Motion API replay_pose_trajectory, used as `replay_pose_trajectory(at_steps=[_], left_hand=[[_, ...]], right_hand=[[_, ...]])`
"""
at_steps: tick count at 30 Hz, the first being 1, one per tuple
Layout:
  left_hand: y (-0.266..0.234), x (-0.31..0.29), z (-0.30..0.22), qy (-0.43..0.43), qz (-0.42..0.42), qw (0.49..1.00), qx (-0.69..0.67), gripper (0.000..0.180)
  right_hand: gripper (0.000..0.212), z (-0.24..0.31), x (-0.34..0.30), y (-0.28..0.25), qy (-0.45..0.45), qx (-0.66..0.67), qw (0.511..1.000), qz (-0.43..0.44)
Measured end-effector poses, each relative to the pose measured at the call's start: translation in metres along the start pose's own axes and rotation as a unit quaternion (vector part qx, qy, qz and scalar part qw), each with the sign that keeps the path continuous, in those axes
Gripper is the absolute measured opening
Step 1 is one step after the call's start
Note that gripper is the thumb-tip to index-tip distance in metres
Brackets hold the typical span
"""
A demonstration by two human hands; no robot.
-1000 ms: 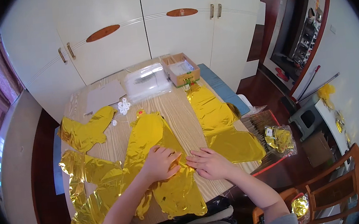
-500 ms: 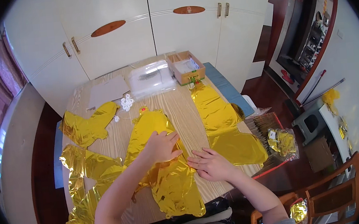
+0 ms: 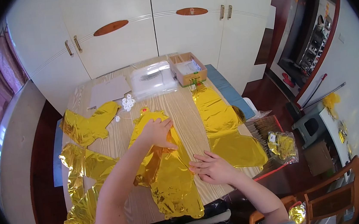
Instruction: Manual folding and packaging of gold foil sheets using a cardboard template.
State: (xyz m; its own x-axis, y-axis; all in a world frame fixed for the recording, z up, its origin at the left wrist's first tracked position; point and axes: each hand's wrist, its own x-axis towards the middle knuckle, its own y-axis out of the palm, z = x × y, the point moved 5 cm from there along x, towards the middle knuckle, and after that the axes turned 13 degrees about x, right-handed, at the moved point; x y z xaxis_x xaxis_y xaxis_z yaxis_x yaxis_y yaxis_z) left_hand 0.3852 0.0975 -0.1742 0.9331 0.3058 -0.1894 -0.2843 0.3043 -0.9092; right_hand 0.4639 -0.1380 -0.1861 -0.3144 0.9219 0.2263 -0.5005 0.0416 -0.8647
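Note:
A flat gold foil balloon lies lengthwise in front of me on the wood-grain table, with creases and a folded part along its middle. My left hand rests on its upper half, palm down with thumb and fingers apart. Beside the balloon's right edge my right hand lies flat, fingers stretched, its fingertips touching or just next to the foil. To the right is another flat gold foil balloon. Two more foil pieces sit on the left, a smaller one behind a larger one, partly hidden by my left forearm.
At the back are a grey card sheet, clear plastic bags and an open cardboard box. White ribbon rolls sit near the left foil. A wooden chair stands at the right, near a bagged gold foil package.
My left hand has slid a little farther up the middle balloon, away from me. My right hand has stayed near the balloon's right edge, lying slightly lower.

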Motion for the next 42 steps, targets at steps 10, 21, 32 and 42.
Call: replay_pose_trajectory(at_steps=[10, 21, 32, 42], left_hand=[[0.0, 0.008, 0.0, -0.005, 0.044, 0.999, 0.01, 0.134], [-0.001, 0.01, 0.001, -0.023, 0.077, 0.996, -0.025, 0.137], [0.005, 0.009, 0.002, -0.038, 0.05, 0.997, -0.033, 0.137], [0.002, 0.007, 0.001, -0.029, 0.056, 0.997, -0.033, 0.14]], right_hand=[[0.036, 0.007, -0.011, -0.002, -0.016, 0.027, 0.999, 0.012], [0.023, -0.026, 0.025, -0.017, 0.003, 0.224, 0.974, -0.028], [0.042, -0.073, 0.093, 0.002, 0.004, -0.053, 0.998, -0.024], [0.053, -0.034, 0.04, 0.001, -0.013, -0.066, 0.996, 0.066]])
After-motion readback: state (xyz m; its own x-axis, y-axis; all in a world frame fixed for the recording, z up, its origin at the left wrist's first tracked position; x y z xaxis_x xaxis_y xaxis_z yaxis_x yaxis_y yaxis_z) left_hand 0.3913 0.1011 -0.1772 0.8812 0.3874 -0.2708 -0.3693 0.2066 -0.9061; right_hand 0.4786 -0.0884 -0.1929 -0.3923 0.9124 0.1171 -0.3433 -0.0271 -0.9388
